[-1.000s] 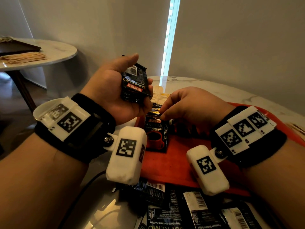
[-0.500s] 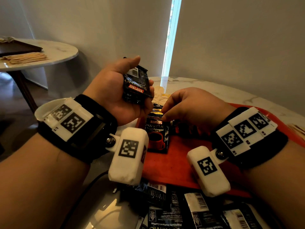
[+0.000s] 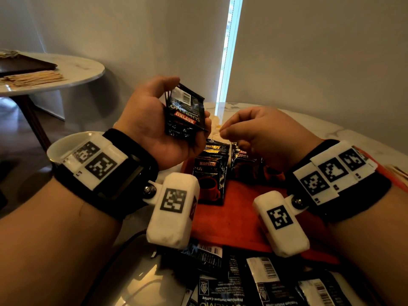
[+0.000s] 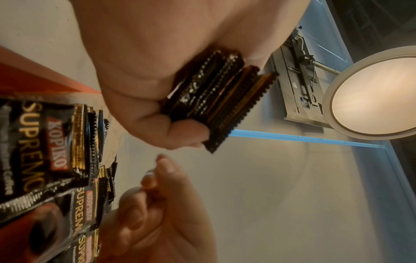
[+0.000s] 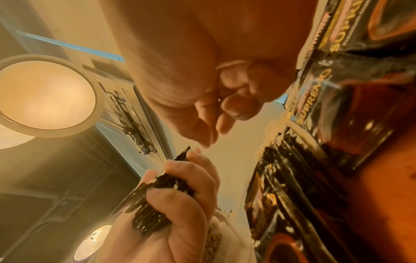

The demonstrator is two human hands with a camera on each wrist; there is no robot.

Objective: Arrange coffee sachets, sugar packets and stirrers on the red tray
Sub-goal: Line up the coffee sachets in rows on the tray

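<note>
Left-hand fingers (image 3: 205, 127) are gripping a sachet stack (image 3: 185, 113); right-hand fingers (image 3: 229, 131) are curling empty. Some sachets are lying on the red tray (image 3: 231, 221). Loose sachets (image 3: 254, 281) are waiting lower frame.

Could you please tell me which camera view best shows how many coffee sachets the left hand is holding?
The left wrist view: the sachets show edge-on, four layers countable. The head view shows only the front sachet's face; the right wrist view, a dark bundle.
</note>
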